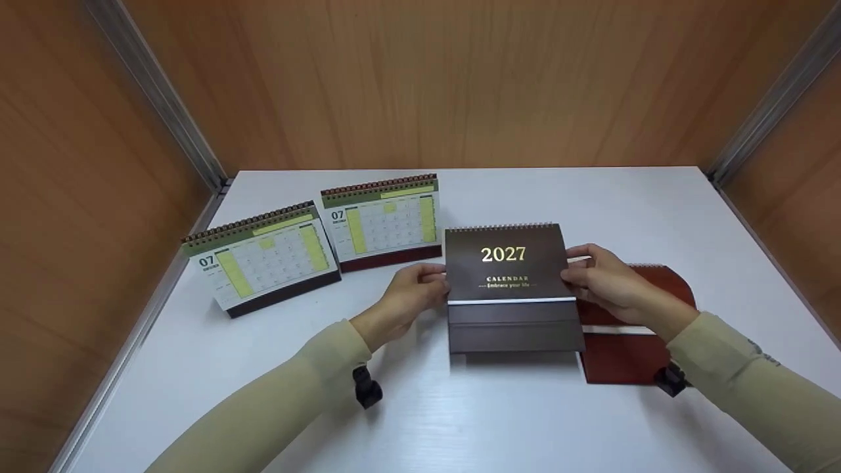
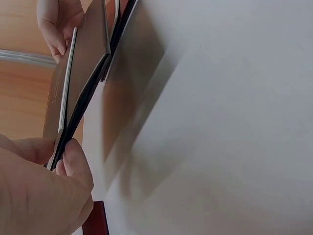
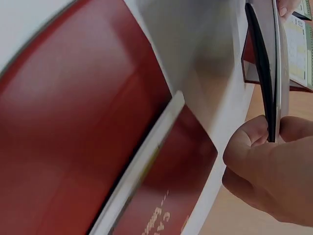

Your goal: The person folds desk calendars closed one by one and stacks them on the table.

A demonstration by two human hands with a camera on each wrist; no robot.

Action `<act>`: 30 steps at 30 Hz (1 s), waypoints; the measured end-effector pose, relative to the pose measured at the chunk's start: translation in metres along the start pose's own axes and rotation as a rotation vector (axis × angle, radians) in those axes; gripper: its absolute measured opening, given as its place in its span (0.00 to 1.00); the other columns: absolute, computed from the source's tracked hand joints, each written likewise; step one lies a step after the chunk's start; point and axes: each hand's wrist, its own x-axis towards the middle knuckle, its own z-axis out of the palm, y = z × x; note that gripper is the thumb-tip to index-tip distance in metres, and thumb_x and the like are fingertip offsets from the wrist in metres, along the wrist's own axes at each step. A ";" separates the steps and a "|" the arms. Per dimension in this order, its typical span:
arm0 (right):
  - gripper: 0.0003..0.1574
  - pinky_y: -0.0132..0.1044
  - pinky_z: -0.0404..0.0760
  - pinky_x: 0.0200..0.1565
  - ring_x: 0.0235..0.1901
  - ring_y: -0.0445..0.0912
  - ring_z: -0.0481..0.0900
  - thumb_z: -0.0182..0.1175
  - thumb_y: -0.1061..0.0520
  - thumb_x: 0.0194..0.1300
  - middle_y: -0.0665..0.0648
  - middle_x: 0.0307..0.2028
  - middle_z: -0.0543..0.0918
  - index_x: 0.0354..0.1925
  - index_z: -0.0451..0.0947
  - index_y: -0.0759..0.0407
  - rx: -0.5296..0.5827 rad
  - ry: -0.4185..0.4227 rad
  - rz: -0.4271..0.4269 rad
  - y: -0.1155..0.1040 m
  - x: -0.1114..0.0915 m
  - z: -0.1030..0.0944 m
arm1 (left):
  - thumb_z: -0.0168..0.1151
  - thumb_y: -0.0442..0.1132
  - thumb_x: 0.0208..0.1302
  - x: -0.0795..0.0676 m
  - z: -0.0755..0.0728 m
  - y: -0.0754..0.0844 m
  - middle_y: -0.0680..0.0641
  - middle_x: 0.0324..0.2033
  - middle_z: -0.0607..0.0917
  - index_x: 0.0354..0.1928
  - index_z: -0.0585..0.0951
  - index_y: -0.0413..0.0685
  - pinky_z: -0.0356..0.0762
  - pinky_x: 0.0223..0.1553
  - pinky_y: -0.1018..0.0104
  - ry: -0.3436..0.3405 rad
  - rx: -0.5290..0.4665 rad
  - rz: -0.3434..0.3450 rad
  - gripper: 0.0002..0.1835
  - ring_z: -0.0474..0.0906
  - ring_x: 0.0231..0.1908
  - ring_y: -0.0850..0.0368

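A dark brown 2027 desk calendar point(image 1: 512, 315) is held by both hands near the middle of the white table. Its cover, with gold lettering, faces up, and the spiral binding runs along the far edge. My left hand point(image 1: 410, 295) pinches its left edge between thumb and fingers. On the opposite edge, my right hand point(image 1: 608, 282) does the same. In the left wrist view the calendar point(image 2: 88, 54) is raised over its shadow, with its pages and folding base partly spread. A red calendar point(image 1: 624, 358) lies flat beneath the right forearm, partly covered by it.
Two calendars stand upright at the left, both showing month 07: a dark-based one point(image 1: 282, 263) and a red-based one point(image 1: 387, 223) farther back. Wooden panels point(image 1: 460, 85) close off the back and both sides of the white table point(image 1: 420, 420).
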 end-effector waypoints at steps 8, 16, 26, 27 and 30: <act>0.43 0.31 0.82 0.45 0.44 0.42 0.79 0.56 0.62 0.79 0.62 0.58 0.70 0.80 0.46 0.69 -0.054 0.020 0.017 0.005 -0.011 -0.040 | 0.62 0.26 0.70 0.012 0.042 0.006 0.43 0.50 0.83 0.64 0.78 0.35 0.83 0.61 0.54 -0.006 -0.031 0.006 0.22 0.81 0.46 0.56; 0.42 0.32 0.81 0.41 0.41 0.42 0.77 0.55 0.64 0.78 0.62 0.53 0.73 0.78 0.45 0.72 -0.103 0.008 0.019 0.016 -0.024 -0.076 | 0.65 0.27 0.69 0.022 0.078 0.008 0.44 0.49 0.85 0.63 0.80 0.38 0.84 0.60 0.56 -0.023 -0.030 0.009 0.20 0.83 0.47 0.56; 0.41 0.32 0.85 0.49 0.48 0.39 0.82 0.52 0.62 0.80 0.63 0.59 0.73 0.77 0.43 0.75 -0.183 0.019 0.040 0.029 -0.038 -0.111 | 0.67 0.28 0.66 0.027 0.118 0.003 0.47 0.47 0.86 0.61 0.81 0.39 0.85 0.55 0.59 -0.045 -0.037 0.026 0.20 0.84 0.46 0.57; 0.41 0.32 0.84 0.48 0.48 0.39 0.82 0.52 0.61 0.80 0.63 0.58 0.73 0.77 0.43 0.76 -0.196 0.027 0.040 0.030 -0.039 -0.113 | 0.68 0.28 0.66 0.028 0.122 0.002 0.47 0.46 0.86 0.60 0.81 0.39 0.85 0.54 0.60 -0.045 -0.036 0.027 0.20 0.84 0.45 0.57; 0.41 0.31 0.83 0.44 0.44 0.39 0.79 0.52 0.60 0.79 0.61 0.55 0.74 0.77 0.45 0.76 -0.241 0.063 0.047 0.032 -0.043 -0.120 | 0.68 0.27 0.65 0.029 0.134 0.000 0.48 0.45 0.86 0.59 0.82 0.40 0.86 0.51 0.63 -0.040 -0.044 0.035 0.20 0.85 0.44 0.57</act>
